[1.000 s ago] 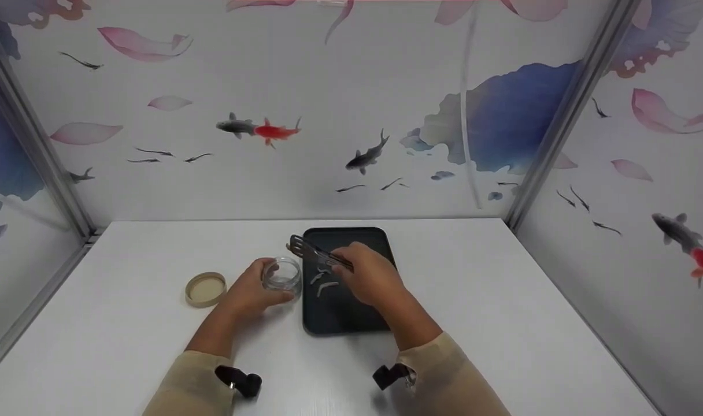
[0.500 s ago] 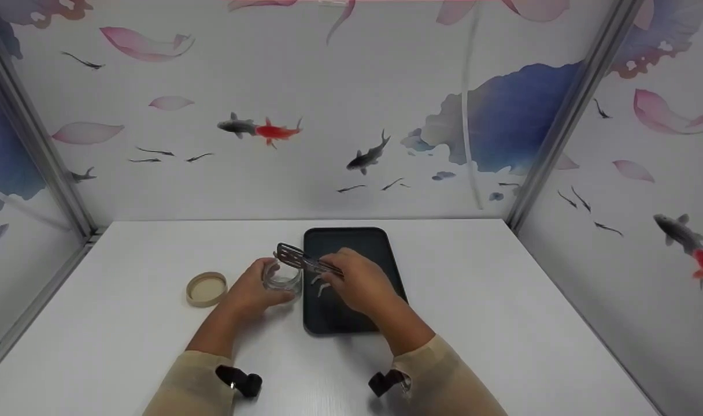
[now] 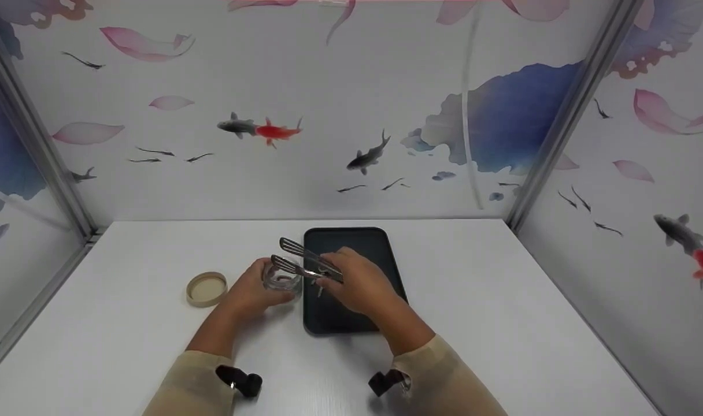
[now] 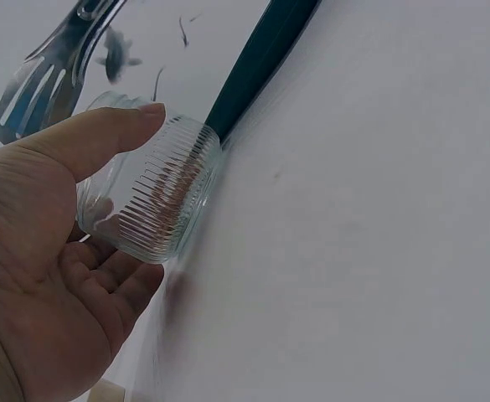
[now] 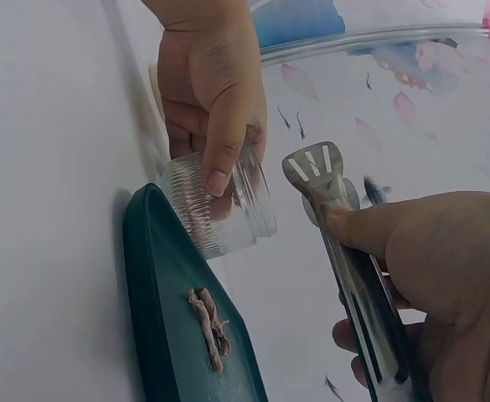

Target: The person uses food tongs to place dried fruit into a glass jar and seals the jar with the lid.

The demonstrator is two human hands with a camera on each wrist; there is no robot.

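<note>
My left hand (image 3: 250,292) grips a clear glass jar (image 3: 282,284) around its side, standing against the left edge of a dark tray (image 3: 346,318). In the left wrist view, brownish matter shows through the ribbed wall of the jar. My right hand (image 3: 360,283) holds metal serving tongs (image 5: 358,289) with slotted ends. Spread apart above the jar's mouth, the tongs' ends have nothing between them. In the right wrist view, brown, twisted dried strips (image 5: 207,327) lie on the tray near the jar.
A round tan lid (image 3: 207,289) lies on the white table (image 3: 155,329), left of the left hand. Panels printed with fish and petals (image 3: 305,173) rise along the back and sides of the table.
The tongs have moved left and down from over the tray to over the jar. Their ends, together before, have spread apart and the piece they held is gone. The left hand stays put.
</note>
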